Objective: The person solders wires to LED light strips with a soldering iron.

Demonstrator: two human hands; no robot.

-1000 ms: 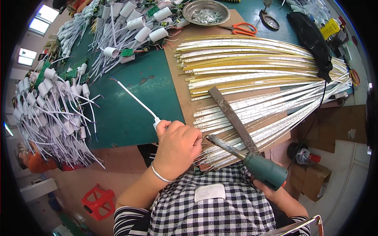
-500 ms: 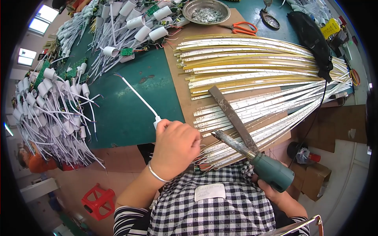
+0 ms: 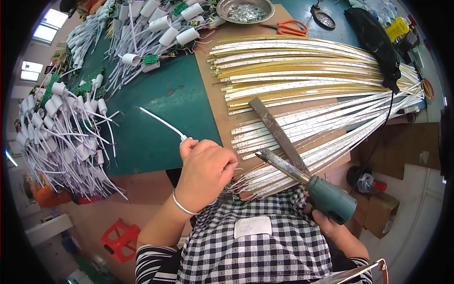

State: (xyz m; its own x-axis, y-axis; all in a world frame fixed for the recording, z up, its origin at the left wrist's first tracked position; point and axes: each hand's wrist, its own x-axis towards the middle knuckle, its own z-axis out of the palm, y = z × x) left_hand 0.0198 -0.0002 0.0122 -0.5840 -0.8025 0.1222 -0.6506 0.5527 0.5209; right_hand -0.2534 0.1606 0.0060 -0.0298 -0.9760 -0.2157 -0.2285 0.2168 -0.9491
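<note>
My left hand (image 3: 208, 168) is closed over the table's front edge, on a white cable (image 3: 161, 120) whose bared wire end points to the far left. Most of the cable's near end, where a white collar shows, is hidden under my fingers. My right hand (image 3: 328, 225) wraps the handle of a large soldering iron (image 3: 326, 196) with a green grip, partly hidden behind it. Its dark, crusted tip reaches left, just above LED strips (image 3: 265, 182) with thin wires at their ends. A flat dark metal bar (image 3: 279, 135) lies across the strips.
Bundles of white capped cables (image 3: 61, 128) and circuit boards lie at the left and far left. A metal bowl (image 3: 246, 12) of solder bits, orange-handled pliers (image 3: 291, 28) and a black cloth bundle (image 3: 373, 45) are at the back. A red stool (image 3: 120, 239) stands on the floor.
My left hand has turned and shifted slightly left, and the cable's free end has swung lower. The soldering iron has moved a little to the right.
</note>
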